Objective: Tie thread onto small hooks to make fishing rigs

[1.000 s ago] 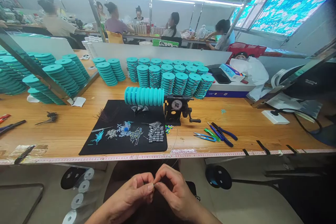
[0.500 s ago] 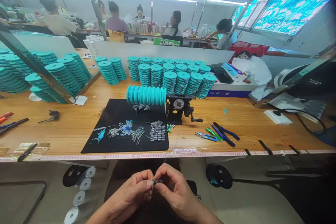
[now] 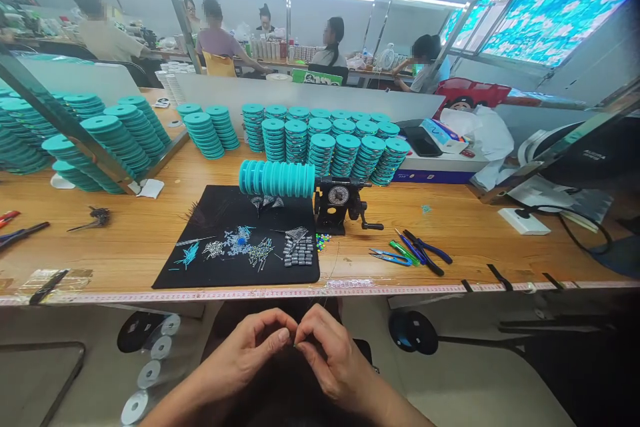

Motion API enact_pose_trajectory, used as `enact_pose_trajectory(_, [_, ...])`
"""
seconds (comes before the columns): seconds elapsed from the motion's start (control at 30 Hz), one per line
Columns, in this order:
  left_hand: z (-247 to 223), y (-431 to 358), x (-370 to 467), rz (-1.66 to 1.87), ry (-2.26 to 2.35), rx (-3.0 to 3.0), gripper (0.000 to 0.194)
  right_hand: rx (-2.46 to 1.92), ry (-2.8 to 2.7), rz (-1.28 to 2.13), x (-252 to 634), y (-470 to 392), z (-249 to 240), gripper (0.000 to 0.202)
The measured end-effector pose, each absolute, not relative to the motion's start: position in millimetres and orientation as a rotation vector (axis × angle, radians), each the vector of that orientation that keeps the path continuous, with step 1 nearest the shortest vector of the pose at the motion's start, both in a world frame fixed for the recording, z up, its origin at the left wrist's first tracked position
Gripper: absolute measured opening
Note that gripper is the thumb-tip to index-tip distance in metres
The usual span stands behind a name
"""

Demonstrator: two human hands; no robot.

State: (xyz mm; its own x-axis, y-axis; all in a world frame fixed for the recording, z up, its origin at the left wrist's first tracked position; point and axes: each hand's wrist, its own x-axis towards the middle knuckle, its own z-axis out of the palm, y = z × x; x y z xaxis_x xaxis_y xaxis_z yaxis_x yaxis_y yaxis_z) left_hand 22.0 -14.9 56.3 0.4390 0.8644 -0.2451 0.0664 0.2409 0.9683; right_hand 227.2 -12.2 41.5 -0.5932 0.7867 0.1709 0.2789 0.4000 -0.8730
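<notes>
Tape measure (image 3: 285, 293) at twelve o'clock, numbers too small; left hand (image 3: 245, 350) fingers slightly parted, right hand (image 3: 333, 357) pinched, contents unclear.

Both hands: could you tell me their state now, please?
Left hand: curled; open or closed unclear.
Right hand: pinched closed; anything held cannot be told.

Cool, bright light comes from long white ceiling tubes (image 3: 425, 1) and a glowing blue patterned window (image 3: 560, 23), leaving mild sheen on the brown wood-grain tabletop (image 3: 480, 233) and dimness beneath, while silver metal posts (image 3: 70, 128) slant with wide-angle distortion, upper right corner blackens, and far background looks hazy, soft.
</notes>
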Motion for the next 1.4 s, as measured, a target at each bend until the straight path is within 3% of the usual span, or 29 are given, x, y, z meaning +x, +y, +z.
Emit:
enact_pose_trajectory(0.43, [52,-9,19,0.447,0.893,1.181,0.021,-0.896,-2.205,1.136,228,-17,45,0.016])
enact_pose_trajectory(0.63, [31,-14,27,0.573,0.692,0.877,0.031,-0.877,-2.082,1.169,228,-14,36,0.014])
enact_pose_trajectory(0.9, [30,-31,39,0.784,0.938,1.002,0.028,-0.919,-1.976,1.146,231,-20,31,0.011])
enact_pose_trajectory(1.03, [40,-35,33,0.81,1.014,1.018,0.029,-0.996,-2.105,0.727,239,-12,15,0.024])
enact_pose_trajectory(1.17, [45,-35,27,0.84,1.079,1.01,0.03,-1.146,-2.18,0.165,239,3,-10,0.018])
enact_pose_trajectory(1.4, [43,-35,29,0.898,1.202,1.122,0.028,-1.142,-2.026,0.138,243,4,1,0.012])
